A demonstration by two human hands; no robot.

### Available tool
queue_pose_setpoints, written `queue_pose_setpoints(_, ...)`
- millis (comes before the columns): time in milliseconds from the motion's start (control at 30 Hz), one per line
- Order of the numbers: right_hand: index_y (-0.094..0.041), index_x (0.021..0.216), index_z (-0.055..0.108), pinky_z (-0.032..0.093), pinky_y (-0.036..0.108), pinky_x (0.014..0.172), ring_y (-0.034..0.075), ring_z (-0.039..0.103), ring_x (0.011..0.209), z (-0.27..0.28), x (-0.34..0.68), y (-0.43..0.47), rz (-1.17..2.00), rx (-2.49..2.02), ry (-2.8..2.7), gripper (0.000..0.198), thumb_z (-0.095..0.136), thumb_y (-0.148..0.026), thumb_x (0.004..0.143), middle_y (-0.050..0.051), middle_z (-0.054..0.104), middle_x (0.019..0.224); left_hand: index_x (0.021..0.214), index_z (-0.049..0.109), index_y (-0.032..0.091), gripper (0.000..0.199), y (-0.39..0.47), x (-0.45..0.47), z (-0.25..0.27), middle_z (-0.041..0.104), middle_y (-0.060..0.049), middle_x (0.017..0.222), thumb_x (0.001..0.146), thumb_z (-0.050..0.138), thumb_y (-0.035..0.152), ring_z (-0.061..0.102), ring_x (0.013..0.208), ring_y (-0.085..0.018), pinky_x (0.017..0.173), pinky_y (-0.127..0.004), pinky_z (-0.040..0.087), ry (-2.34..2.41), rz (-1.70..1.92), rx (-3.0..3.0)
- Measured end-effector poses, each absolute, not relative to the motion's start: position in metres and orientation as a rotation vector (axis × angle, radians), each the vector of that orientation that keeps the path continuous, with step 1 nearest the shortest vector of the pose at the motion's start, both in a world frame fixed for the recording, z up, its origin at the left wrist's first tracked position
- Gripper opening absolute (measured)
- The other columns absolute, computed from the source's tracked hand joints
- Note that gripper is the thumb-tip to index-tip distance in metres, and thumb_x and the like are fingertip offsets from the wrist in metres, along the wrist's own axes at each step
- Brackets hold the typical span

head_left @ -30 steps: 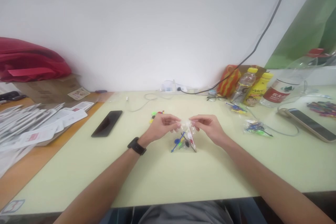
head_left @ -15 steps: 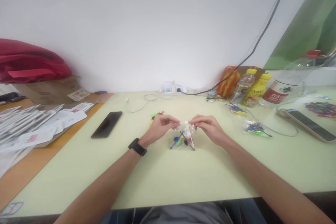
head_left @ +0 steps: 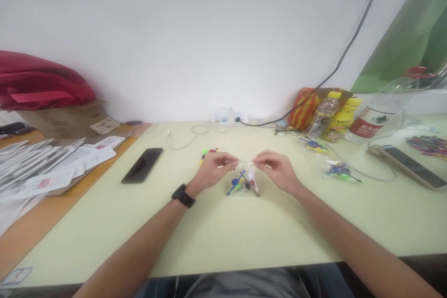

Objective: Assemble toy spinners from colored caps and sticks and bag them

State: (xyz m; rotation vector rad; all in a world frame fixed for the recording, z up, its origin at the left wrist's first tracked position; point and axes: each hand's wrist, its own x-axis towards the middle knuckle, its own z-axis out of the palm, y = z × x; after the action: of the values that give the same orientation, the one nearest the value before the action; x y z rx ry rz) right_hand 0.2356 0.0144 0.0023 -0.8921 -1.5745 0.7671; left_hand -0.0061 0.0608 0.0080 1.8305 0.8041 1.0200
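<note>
A clear plastic bag (head_left: 243, 186) hangs just above the table in front of me, with small blue, green, black, white and red plastic pieces inside. My left hand (head_left: 217, 167) pinches the left end of its top edge. At the right end, my right hand (head_left: 274, 166) grips the same edge between thumb and fingers. The edge runs nearly straight between both hands. Behind my left hand lie loose colourful plastic pieces (head_left: 209, 151), partly hidden by it. A black watch (head_left: 183, 195) is on my left wrist.
A black phone (head_left: 142, 165) lies to the left, near stacked white packets (head_left: 52, 167). On the right are filled clear bags (head_left: 340, 171), bottles (head_left: 338, 118), a large water bottle (head_left: 370, 116), another phone (head_left: 414, 165) and a pile of coloured sticks (head_left: 428, 144). Glasses (head_left: 287, 131) rest near the wall.
The bag's top edge is now pulled straighter between my hands, and its opening looks flatter. The bag has shifted slightly upward; both hands keep their hold.
</note>
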Motion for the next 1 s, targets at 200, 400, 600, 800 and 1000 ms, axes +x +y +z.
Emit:
queue_pose_setpoints(200,-0.019,0.096,0.077,0.054,0.032,0.068,0.018,0.066,0.074,0.003,0.228,0.012,1.007,-0.953,-1.485,0.024,0.077,-0.04,0.084,0.005,0.073,0.084,0.089,0.071,0.014,0.017,0.055,0.0,0.011,0.071,-0.004,0.08,0.085,0.075,0.03,0.066,0.07,-0.014,0.07,-0.027,0.056,0.757,1.0,1.723)
queue_pose_setpoints(400,-0.017,0.083,0.077,0.051,0.03,0.064,0.016,0.062,0.066,0.012,0.221,0.007,1.025,-1.029,-1.569,0.028,0.077,-0.045,0.083,0.004,0.074,0.076,0.099,0.07,0.016,0.016,0.044,0.01,0.013,0.067,-0.001,0.079,0.088,0.071,0.028,0.063,0.07,-0.013,0.069,-0.025,0.053,0.77,0.949,1.767)
queue_pose_setpoints(600,-0.017,0.084,0.078,0.05,0.028,0.062,0.017,0.062,0.069,0.014,0.223,0.004,0.94,-1.066,-1.674,0.033,0.076,-0.05,0.083,0.005,0.074,0.077,0.089,0.077,0.014,0.026,0.043,0.008,0.019,0.076,-0.009,0.088,0.089,0.072,0.039,0.068,0.081,-0.019,0.076,-0.03,0.056,0.766,0.876,1.898)
queue_pose_setpoints(800,-0.016,0.074,0.073,0.044,0.026,0.051,0.011,0.051,0.053,0.016,0.233,0.008,0.971,-1.09,-1.741,0.04,0.078,-0.055,0.08,0.001,0.064,0.061,0.082,0.079,0.014,0.03,0.052,0.001,0.023,0.075,-0.007,0.076,0.083,0.077,0.045,0.063,0.067,-0.016,0.061,-0.026,0.051,0.853,0.849,1.967)
queue_pose_setpoints(1000,-0.017,0.074,0.073,0.046,0.024,0.046,0.012,0.054,0.049,0.023,0.243,0.009,0.981,-1.083,-1.732,0.04,0.077,-0.057,0.08,0.001,0.065,0.059,0.082,0.08,0.015,0.033,0.059,-0.011,0.029,0.075,-0.007,0.073,0.079,0.08,0.047,0.065,0.064,-0.016,0.057,-0.026,0.051,0.871,0.801,1.912)
